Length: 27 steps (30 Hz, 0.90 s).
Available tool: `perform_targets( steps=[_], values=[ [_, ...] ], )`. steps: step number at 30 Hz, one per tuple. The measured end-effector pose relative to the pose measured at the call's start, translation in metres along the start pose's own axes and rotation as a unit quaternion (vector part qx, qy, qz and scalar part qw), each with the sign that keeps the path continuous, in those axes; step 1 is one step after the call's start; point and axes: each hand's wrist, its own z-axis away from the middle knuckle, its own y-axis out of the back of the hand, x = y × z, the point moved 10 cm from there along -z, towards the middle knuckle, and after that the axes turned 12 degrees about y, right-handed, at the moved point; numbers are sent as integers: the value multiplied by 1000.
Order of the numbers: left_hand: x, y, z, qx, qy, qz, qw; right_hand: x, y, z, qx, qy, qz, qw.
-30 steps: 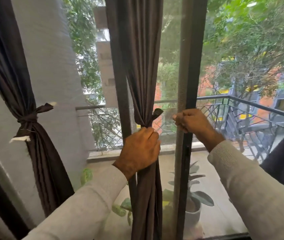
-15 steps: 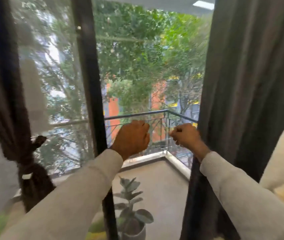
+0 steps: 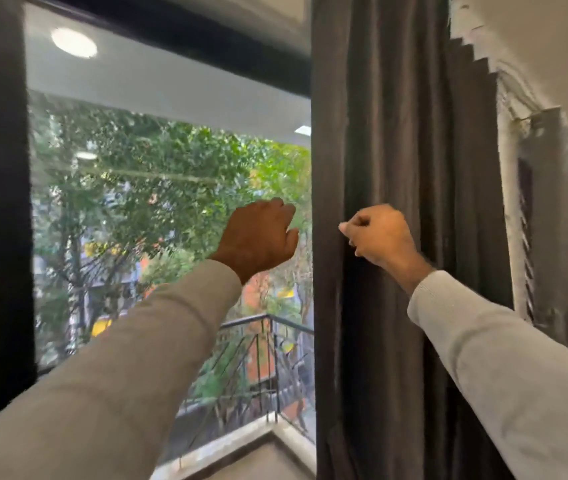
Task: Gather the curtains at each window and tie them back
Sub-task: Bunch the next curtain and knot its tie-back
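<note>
Two grey knit sleeves reach up and forward from the bottom corners, soft and slightly ribbed at the cuffs. At their ends, the left hand is curled with its back to the camera, set against the open glass just beside the curtain's free edge but apart from it; nothing shows inside the curl, though the palm side is hidden. The right hand is balled in front of the curtain, thumb tip towards the fabric's left margin; whether it pinches a fold or only hovers against the cloth cannot be told.

The curtain is a dark grey-brown drape with a faint sheen, hanging loose in long vertical pleats from above the frame to below it, its long axis upright. It lies straight ahead of the right hand and immediately right of the left, so the right hand is the nearer and gathering would likely sweep the pleats together sideways at about this height.

Further right hangs a second, paler pleated panel against the wall. Beyond the glass stand a black window frame, a metal balcony railing and leafy trees.
</note>
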Motion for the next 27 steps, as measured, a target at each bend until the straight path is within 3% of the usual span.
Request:
perform_targets(
  steps=[7,11,16,22,24,27],
  values=[
    [23,7,-120,123,26,114,985,28,75,-91,198,7,80,977],
    [50,15,-165,186,86,134,969,46,98,-121,258,-5,65,964],
    [54,24,-211,219,102,12,970,63,87,-161,264,5,-25,964],
    [-17,89,-225,242,129,-137,952,22,67,-219,265,82,-158,948],
    [-54,124,-214,246,171,-189,935,-8,59,-238,245,91,-213,941],
    [-123,198,-184,261,336,-236,874,-55,50,-262,227,115,-281,925]
  ],
)
